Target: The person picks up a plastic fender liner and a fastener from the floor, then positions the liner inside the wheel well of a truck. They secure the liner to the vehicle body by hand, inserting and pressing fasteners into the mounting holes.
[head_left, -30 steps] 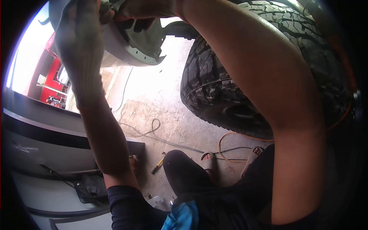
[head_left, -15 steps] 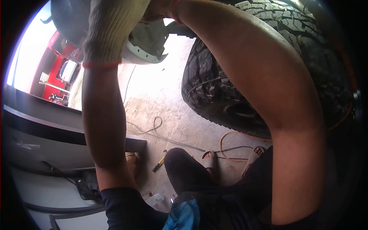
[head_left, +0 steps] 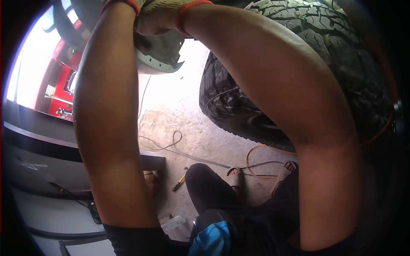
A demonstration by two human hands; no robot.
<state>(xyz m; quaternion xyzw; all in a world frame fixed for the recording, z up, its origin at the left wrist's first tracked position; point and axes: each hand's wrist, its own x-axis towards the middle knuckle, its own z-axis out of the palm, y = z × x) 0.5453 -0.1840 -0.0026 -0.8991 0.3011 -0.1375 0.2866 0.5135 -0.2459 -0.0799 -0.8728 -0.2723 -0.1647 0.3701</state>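
Both arms reach up to the top edge of the view, each in a knitted work glove with a red cuff. Of my left hand (head_left: 121,3) only the glove's cuff area shows; its fingers are out of frame. My right hand (head_left: 159,18) is beside it, partly cut off by the top edge, its fingers hidden. Just below the gloves hangs a grey curved panel (head_left: 160,53) with small holes along its rim. What either hand touches is hidden. To the right of the panel is a large knobby tyre (head_left: 226,91), partly behind my right arm.
A yellow-handled tool (head_left: 180,181) lies on the concrete floor (head_left: 171,106). A dark cable (head_left: 200,161) and an orange hose (head_left: 248,160) run near my sandalled feet. Vehicle body panels (head_left: 47,145) stand at the left, with a clear plastic item (head_left: 173,223) low down.
My left forearm has shifted left and upward, so less of its glove shows. The right glove has moved slightly left and shows more.
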